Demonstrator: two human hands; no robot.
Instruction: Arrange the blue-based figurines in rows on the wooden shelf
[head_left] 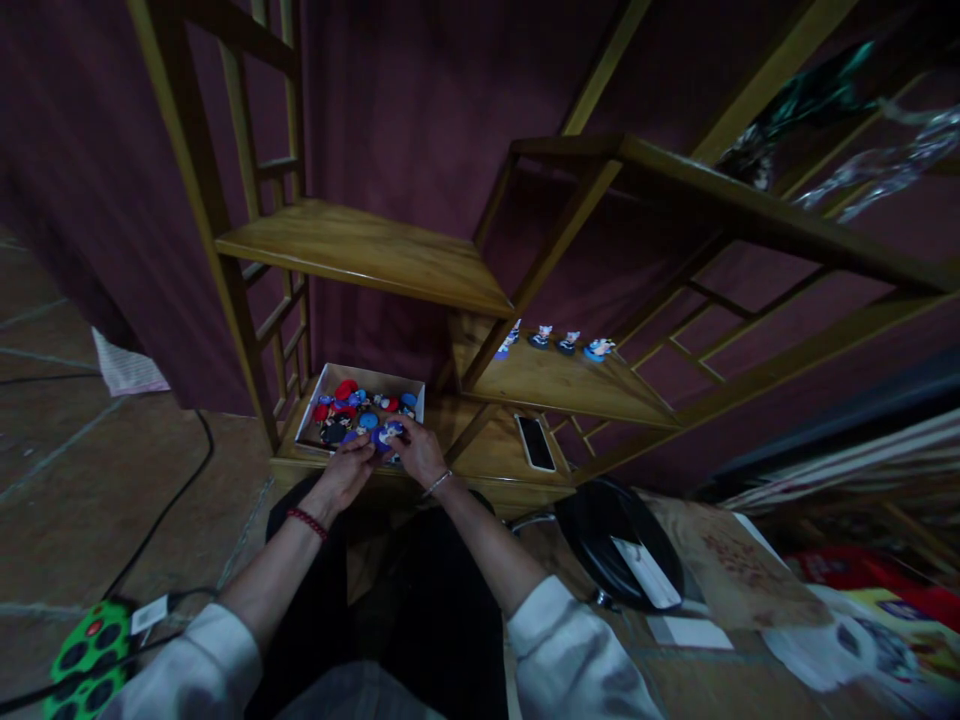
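Observation:
Above the front edge of an open box (417,402) of small figurines (347,392), both of my hands are close together. Between them is a purple-based figurine (387,434). My right hand (418,452) has its fingers closed round the figurine's right side. My left hand (349,474) is at its lower left, fingers bent against it. Red, blue and black round bases show inside the box. Several figurines (568,341) stand in a row on the wooden shelf (577,388) to the right.
The wooden rack has a higher shelf (367,250) over the box and slanted posts. A phone (535,442) lies on the lowest board. To the right is a black stool (619,540) with a white item on it. A green power strip (90,660) and cables are at the left.

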